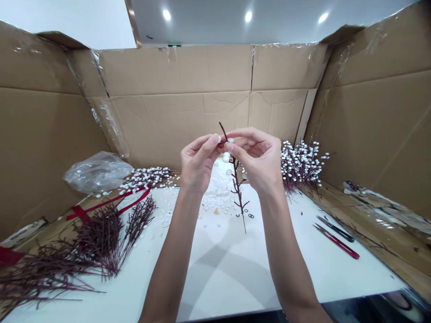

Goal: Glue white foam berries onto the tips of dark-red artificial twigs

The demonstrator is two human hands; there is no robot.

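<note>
My right hand (257, 154) pinches a dark brown artificial twig (238, 190) near its top, thumb and forefinger closed on it. The twig hangs nearly upright, with short side branches and a thin bare stem at the bottom. White foam berries (226, 157) sit on some of its upper branches. Close beside it, my left hand (200, 159) holds a small white berry (219, 139) between thumb and forefinger, right at the twig. Whether that berry touches a branch tip is hidden by the fingers. Loose white berries (218, 197) lie on the table behind my wrists.
Bundles of bare twigs (101, 233) with red ribbon (81, 213) lie at left. Berry-covered bunches (299, 163) stand back right and lie (148, 177) back left, near a clear plastic bag (97, 171). Red snips (336, 242) and black snips (336, 229) rest at right. Cardboard walls (175, 121) enclose the white table (229, 278).
</note>
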